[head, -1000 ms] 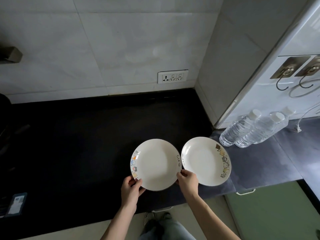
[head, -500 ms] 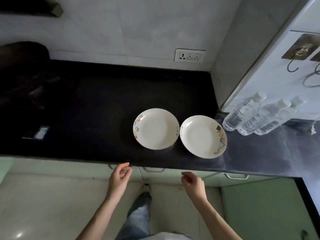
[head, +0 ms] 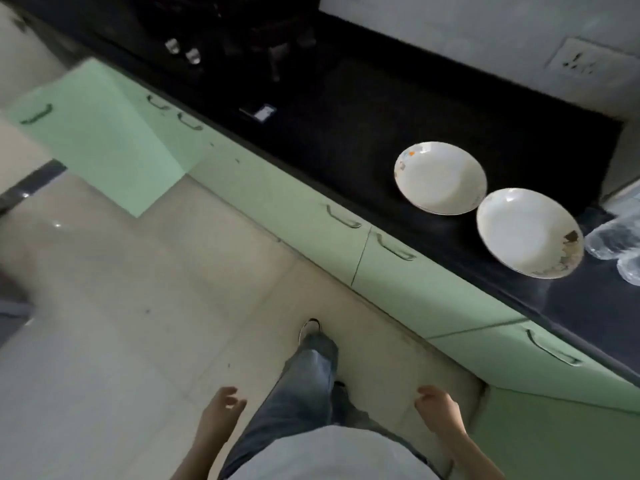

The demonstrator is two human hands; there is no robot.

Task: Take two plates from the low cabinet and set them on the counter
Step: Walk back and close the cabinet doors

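Two white plates sit on black counter (head: 346,109), side by side, rims almost touching. Left plate (head: 440,177) nearer wall, right plate (head: 528,233) nearer counter edge, just beside water bottles (head: 616,244). Left hand (head: 221,408) and right hand (head: 437,407) hang low by legs, fingers loosely curled, holding nothing. Green cabinet door (head: 100,140) stands open.

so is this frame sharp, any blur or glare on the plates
Head view: tilted and motion-blurred throughout, so the rim pictures on the left plate and right plate smear; only a faint highlight on each, no strong glare; the counter is near black, hiding detail; the bottles at the right edge are a blur.
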